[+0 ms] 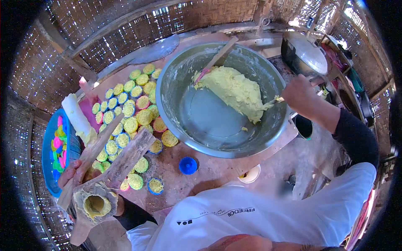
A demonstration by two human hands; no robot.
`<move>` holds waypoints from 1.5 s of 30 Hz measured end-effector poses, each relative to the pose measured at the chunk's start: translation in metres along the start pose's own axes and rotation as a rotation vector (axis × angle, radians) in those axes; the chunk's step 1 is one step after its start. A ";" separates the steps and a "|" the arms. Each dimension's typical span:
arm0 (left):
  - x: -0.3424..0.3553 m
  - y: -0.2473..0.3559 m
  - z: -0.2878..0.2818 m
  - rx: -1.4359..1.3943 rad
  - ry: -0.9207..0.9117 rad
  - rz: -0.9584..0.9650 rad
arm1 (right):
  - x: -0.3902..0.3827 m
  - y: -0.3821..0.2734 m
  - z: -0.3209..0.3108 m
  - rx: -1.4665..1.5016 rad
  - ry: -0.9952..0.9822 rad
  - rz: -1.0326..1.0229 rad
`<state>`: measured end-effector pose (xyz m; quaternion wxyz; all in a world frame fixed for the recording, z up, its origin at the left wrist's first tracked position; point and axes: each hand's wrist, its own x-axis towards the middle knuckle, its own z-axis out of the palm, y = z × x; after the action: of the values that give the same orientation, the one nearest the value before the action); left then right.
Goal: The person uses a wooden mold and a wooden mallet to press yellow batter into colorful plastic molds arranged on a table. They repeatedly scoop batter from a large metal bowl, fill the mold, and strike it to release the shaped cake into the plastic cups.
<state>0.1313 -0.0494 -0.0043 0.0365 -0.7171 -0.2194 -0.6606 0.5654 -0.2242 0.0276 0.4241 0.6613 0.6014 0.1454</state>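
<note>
My left hand grips a wooden dough press, two rough wooden arms with a round, dough-smeared opening facing up. Next to it slants a white cylinder with dough at its lower end. My right hand is closed on the handle of a utensil, probably a spoon or spatula, whose end touches the pale yellow dough. This dough lies heaped in a large metal basin. A wooden paddle leans in the basin, its reddish end against the dough.
Left of the basin stand many small colourful cups filled with yellow dough strands. A blue cup sits apart near the front. At far left, a blue basket holds colourful moulds. A lidded pot stands at the back right.
</note>
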 end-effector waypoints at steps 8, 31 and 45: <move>-0.028 -0.046 -0.018 0.085 0.034 -0.190 | 0.035 -0.019 0.055 0.028 0.145 -0.214; -0.009 0.001 -0.003 -0.027 -0.003 -0.334 | 0.027 -0.038 0.018 0.330 -0.124 -0.154; -0.028 -0.021 0.046 -0.061 -0.204 -0.246 | -0.042 -0.034 -0.053 1.237 0.482 0.047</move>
<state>0.1655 -0.0223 -0.0422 -0.0888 -0.7489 -0.2877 -0.5903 0.4951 -0.2451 0.0475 -0.1836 0.7448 0.6373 -0.0736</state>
